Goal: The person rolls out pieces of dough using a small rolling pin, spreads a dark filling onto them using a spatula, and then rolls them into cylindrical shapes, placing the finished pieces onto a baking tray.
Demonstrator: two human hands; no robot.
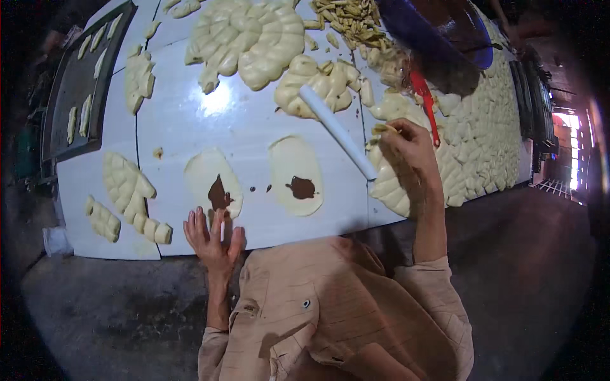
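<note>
Two flat oval dough sheets lie side by side on the white table, the left sheet (202, 166) and the right sheet (295, 155). Each carries a dark brown, chocolate-like smear (302, 187). My left hand (215, 244) is open, fingers spread at the lower edge of the left sheet. My right hand (414, 149) is raised over the dough pieces at the right, pinching a small yellowish strip (383, 128) between thumb and fingers. A white rolling pin (337, 132) rests slanted between the right sheet and that hand.
Dough pieces (248, 38) sit in clusters at the back, left and right. Yellowish strips (349, 19) are heaped at the far edge. Beside them stand a blue basin (486, 57) with brown contents and a red tool (424, 101). A dark tray (76, 70) at far left holds thin dough rolls.
</note>
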